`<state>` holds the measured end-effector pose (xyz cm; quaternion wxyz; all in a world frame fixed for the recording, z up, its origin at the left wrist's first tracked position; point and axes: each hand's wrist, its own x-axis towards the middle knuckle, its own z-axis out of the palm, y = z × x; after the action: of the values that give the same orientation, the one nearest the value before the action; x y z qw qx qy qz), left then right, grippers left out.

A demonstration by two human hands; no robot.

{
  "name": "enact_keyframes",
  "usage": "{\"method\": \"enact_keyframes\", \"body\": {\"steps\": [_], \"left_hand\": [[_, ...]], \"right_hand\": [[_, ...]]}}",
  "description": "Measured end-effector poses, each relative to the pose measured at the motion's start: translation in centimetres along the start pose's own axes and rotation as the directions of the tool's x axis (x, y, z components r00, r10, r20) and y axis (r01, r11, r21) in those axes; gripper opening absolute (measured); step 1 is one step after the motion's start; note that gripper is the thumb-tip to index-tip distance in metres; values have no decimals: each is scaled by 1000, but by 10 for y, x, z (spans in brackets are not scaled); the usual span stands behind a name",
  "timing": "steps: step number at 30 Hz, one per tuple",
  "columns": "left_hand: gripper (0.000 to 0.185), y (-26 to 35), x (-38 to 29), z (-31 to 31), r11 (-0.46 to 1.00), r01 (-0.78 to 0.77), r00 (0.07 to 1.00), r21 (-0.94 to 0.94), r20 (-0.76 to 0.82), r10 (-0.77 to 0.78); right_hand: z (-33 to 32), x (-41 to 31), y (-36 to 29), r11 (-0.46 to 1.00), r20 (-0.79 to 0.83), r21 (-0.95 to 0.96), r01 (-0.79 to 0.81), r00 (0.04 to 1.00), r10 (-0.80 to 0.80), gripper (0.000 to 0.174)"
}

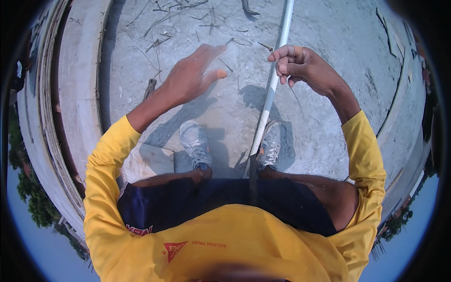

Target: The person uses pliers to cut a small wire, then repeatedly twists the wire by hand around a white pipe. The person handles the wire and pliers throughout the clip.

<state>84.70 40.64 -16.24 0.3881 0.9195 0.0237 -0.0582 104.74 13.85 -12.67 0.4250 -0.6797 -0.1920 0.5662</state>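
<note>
My left hand (186, 75) hovers over the dusty concrete floor, its thumb and fingers apart and nothing held. My right hand (304, 67) pinches a thin wire (299, 102) between thumb and fingers, and the wire's loose end trails down below the palm. A short nail-like piece (266, 46) sticks out at the fingertips; whether it is joined to the wire I cannot tell. Behind these fingers runs a long pale pipe or rod (272, 84), slanting down between my feet. A metal tool (150, 87) lies by my left wrist, partly hidden by the forearm.
Wire scraps and nails (211, 24) litter the floor ahead, with a dark curved piece (249, 8) beyond. Long boards (79, 63) are stacked on the left. A flat board (155, 160) lies beside my left shoe (195, 141). More planks (401, 95) line the right.
</note>
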Motion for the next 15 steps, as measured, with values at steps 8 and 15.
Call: {"method": "enact_keyframes", "body": {"steps": [8, 15], "left_hand": [[36, 49, 56, -24, 926, -325, 932, -191, 105, 348], [32, 66, 50, -30, 944, -208, 936, -256, 227, 268]], "right_hand": [[20, -27, -20, 969, 196, 205, 138, 964, -179, 33], [30, -27, -16, 919, 224, 384, 92, 956, -190, 29]]}}
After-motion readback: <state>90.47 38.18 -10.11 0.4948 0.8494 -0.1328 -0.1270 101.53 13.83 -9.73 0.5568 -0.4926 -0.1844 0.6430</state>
